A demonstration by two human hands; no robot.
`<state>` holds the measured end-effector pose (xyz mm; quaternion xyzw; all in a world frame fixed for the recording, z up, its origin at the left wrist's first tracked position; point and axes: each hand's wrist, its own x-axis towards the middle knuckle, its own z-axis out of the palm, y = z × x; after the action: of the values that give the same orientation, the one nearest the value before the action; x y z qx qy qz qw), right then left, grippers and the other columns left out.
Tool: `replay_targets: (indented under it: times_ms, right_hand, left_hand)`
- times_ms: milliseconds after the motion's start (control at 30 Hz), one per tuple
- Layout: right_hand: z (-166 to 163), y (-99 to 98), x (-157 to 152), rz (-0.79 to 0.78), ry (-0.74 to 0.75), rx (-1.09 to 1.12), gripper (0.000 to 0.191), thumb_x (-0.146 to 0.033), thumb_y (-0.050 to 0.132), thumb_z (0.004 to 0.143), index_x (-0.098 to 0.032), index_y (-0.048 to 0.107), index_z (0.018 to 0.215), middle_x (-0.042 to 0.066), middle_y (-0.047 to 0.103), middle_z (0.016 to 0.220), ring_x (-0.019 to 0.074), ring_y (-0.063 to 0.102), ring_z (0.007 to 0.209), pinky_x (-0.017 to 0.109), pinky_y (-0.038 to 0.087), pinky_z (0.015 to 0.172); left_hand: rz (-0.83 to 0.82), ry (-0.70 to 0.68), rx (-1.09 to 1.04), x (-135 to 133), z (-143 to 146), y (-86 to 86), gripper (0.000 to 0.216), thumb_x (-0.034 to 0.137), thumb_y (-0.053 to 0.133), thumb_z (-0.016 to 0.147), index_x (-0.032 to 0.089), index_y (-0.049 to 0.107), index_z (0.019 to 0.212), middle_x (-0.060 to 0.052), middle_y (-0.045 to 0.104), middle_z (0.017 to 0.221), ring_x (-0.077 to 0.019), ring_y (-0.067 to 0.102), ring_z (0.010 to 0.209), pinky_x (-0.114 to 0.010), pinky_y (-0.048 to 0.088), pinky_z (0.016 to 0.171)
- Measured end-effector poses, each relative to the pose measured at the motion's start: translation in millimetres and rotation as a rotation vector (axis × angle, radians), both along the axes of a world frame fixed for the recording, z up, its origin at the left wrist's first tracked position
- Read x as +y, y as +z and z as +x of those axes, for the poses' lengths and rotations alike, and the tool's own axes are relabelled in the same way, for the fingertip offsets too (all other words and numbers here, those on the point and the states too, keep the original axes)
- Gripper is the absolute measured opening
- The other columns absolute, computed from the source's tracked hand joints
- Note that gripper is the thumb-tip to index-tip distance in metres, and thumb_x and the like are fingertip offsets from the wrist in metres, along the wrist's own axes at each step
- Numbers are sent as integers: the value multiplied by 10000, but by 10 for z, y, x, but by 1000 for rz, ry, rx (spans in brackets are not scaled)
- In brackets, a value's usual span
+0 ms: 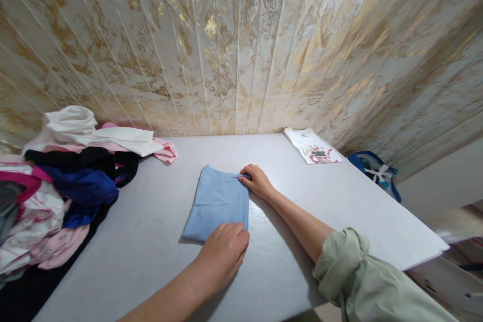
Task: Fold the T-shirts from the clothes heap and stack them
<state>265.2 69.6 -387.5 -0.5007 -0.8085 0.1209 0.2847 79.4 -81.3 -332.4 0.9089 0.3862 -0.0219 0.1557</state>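
Observation:
A light blue garment (221, 201), folded into a rough rectangle, lies flat in the middle of the white table (158, 266). My left hand (227, 249) is closed at its near right corner, the fingertips curled down out of sight. At the far right corner my right hand (257, 181) pinches the garment's edge, and a small dark patch shows by the fingers. Both hands rest low, close to the tabletop. Some creases run across the cloth. What kind of garment it is I cannot tell from the folded shape.
On the left lies a heap of loose clothes (83, 181) in white, pink, black and blue. A folded white shirt (312, 146) with a printed figure is at the far right edge. Beyond that edge sits a blue-trimmed clear bag (375, 173). A gold-patterned curtain (226, 50) hangs behind.

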Motion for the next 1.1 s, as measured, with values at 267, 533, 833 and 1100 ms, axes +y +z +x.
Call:
replay_targets:
  times_ms: [267, 533, 833, 1100]
  right_hand:
    - [10, 39, -30, -22, -3, 1, 106, -260, 593, 889, -194, 648, 951, 46, 628, 950, 180, 547, 923, 304, 396, 849]
    - [-456, 280, 85, -84, -105, -224, 261, -400, 554, 918, -204, 672, 1043, 98, 638, 1034, 227, 581, 966, 323, 418, 807]
    - [-688, 186, 101, -37, -62, -277, 157, -368, 566, 925, -221, 620, 932, 55, 666, 952, 197, 595, 879, 296, 396, 746]
    - [-738, 255, 17, 7, -77, -237, 237, -307, 476, 961, -206, 602, 1134, 108, 620, 1116, 229, 558, 1018, 354, 421, 879]
  left_hand:
    - [134, 130, -57, -29, -235, -85, 220, 55, 447, 878, 210, 573, 971, -35, 594, 1011, -211, 548, 958, -357, 433, 838]
    - [219, 240, -15, -10, -498, -153, 195, 49, 433, 877, 197, 560, 889, -32, 576, 944, -211, 544, 913, -354, 429, 818]
    - [163, 181, 53, -67, -493, -162, 163, 109, 446, 914, 189, 576, 857, -43, 599, 905, -228, 557, 867, -365, 432, 777]
    - [180, 240, -270, 137, -456, -70, 227, 167, 424, 939, 204, 574, 1104, -59, 608, 1119, -193, 559, 1061, -344, 449, 922]
